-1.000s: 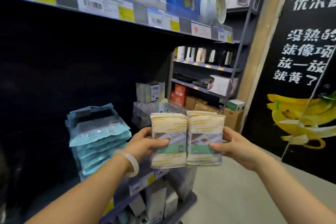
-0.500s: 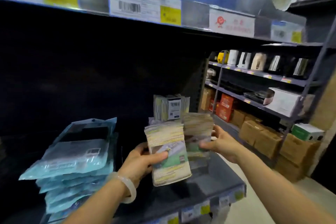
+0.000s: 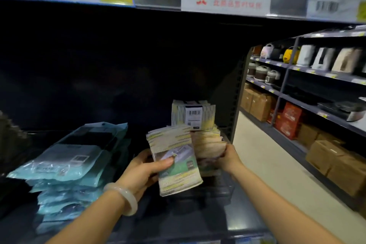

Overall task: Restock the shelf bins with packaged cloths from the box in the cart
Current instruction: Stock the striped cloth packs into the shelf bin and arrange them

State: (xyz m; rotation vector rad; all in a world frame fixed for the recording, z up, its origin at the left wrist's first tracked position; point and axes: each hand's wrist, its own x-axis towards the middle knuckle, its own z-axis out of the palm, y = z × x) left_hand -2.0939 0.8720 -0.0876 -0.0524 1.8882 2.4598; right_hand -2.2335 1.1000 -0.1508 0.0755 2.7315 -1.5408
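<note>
The left hand (image 3: 142,172) grips a yellow-striped cloth packet (image 3: 175,159) with a green label, thumb across its front, above the shelf (image 3: 243,218). At 2 o'clock, the right hand (image 3: 227,156) fingers curl around a second, blurred packet (image 3: 208,142), below a barcoded bundle (image 3: 193,114).

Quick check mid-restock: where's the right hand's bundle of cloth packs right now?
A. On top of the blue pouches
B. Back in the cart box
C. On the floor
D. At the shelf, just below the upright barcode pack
D: the right hand holds its bundle at the shelf, just below the upright barcode pack.
</note>
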